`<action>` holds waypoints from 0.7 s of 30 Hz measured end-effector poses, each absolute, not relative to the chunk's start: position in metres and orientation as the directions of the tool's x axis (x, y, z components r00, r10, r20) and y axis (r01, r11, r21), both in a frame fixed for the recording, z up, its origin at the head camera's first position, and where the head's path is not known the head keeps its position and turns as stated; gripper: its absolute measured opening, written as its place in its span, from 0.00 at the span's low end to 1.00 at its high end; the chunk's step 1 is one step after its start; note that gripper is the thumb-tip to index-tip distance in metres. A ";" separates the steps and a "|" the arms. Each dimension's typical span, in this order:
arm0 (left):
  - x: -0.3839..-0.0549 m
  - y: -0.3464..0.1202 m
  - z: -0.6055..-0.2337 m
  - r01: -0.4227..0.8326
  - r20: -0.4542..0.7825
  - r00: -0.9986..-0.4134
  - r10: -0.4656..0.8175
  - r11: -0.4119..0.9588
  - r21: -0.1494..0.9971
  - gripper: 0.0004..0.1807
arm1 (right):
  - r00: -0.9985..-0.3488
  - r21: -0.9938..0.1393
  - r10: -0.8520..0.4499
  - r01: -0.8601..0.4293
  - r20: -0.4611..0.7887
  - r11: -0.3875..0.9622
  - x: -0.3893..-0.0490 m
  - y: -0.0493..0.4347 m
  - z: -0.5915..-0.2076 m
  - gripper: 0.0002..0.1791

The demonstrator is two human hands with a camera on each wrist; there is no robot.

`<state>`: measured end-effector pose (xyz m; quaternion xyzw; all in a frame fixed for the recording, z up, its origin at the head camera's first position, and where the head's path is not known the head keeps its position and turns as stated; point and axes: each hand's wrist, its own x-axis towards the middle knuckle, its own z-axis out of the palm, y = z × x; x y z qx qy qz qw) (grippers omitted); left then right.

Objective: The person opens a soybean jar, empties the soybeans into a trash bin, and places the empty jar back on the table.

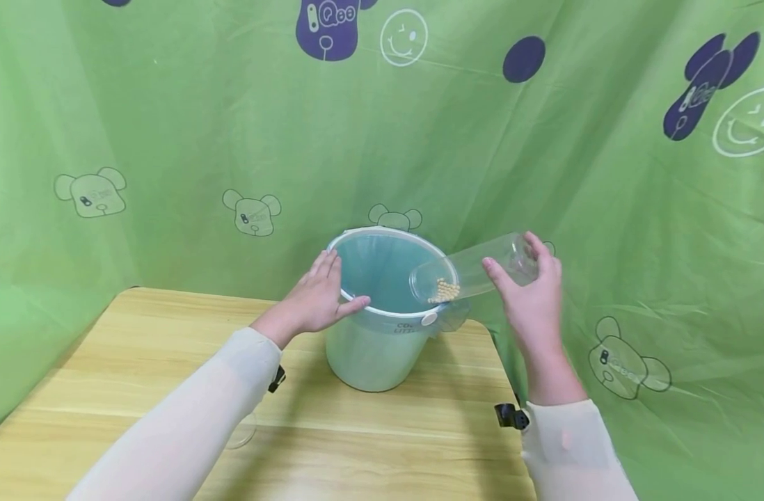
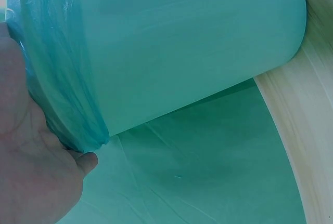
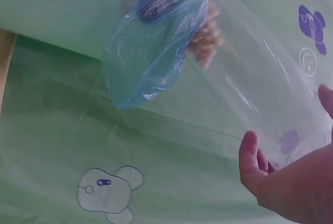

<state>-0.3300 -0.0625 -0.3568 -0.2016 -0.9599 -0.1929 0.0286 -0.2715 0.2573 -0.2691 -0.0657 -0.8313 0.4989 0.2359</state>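
A pale green trash bin [image 1: 372, 358] stands upright, lined with a thin blue plastic bag [image 2: 57, 42] folded over its rim. My left hand [image 1: 316, 296] rests against the left side of the rim, fingers straight and thumb stretched out along the front. My right hand [image 1: 535, 303] grips one end of a clear plastic jar [image 1: 485, 263]. The jar tilts down to the left, its other end over the bin's right rim. Small tan beans [image 1: 444, 291] lie inside, gathered at that lower end. In the right wrist view, the bag's loose end partly hides the beans [image 3: 206, 44].
The bin stands on a wooden table [image 1: 332, 445]. A round clear lid [image 1: 243, 433] is partly hidden by the left sleeve. A green printed curtain [image 1: 188, 139] hangs behind the table and along its right side. A white round button [image 1: 428, 318] sits on the bin's rim.
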 end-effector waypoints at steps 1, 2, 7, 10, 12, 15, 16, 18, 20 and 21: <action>-0.330 -0.063 -0.357 0.397 0.133 -0.918 0.375 0.845 0.359 0.65 | -0.883 -0.897 0.363 -0.128 0.297 0.422 -0.273 0.259 -0.269 0.48; -0.330 -0.063 -0.357 0.396 0.132 -0.918 0.374 0.844 0.362 0.65 | -0.887 -0.929 0.376 -0.136 0.268 0.343 -0.274 0.260 -0.268 0.47; -0.330 -0.063 -0.357 0.399 0.135 -0.916 0.377 0.837 0.373 0.64 | -0.888 -0.970 0.414 -0.239 0.200 -0.044 -0.278 0.264 -0.268 0.43; -0.330 -0.063 -0.356 0.401 0.135 -0.916 0.379 0.837 0.371 0.63 | -0.888 -0.963 0.410 -0.259 0.207 -0.074 -0.279 0.260 -0.274 0.42; -0.330 -0.063 -0.356 0.401 0.135 -0.916 0.378 0.839 0.368 0.64 | -0.886 -0.968 0.392 -0.233 0.249 0.089 -0.280 0.254 -0.280 0.44; -0.330 -0.064 -0.356 0.398 0.132 -0.917 0.376 0.842 0.365 0.65 | -0.859 -0.873 0.334 -0.226 0.388 0.433 -0.281 0.244 -0.290 0.48; -0.330 -0.064 -0.356 0.398 0.133 -0.917 0.376 0.842 0.364 0.65 | -0.845 -0.824 0.313 -0.230 0.433 0.519 -0.282 0.242 -0.293 0.49; -0.329 -0.064 -0.356 0.396 0.131 -0.918 0.374 0.843 0.364 0.65 | -0.824 -0.764 0.278 -0.258 0.494 0.592 -0.282 0.239 -0.295 0.50; -0.329 -0.063 -0.356 0.397 0.131 -0.917 0.376 0.844 0.360 0.65 | -0.814 -0.758 0.276 -0.274 0.510 0.592 -0.283 0.238 -0.296 0.49; -0.329 -0.063 -0.356 0.398 0.131 -0.917 0.377 0.844 0.358 0.65 | -0.814 -0.767 0.293 -0.261 0.501 0.587 -0.283 0.239 -0.295 0.49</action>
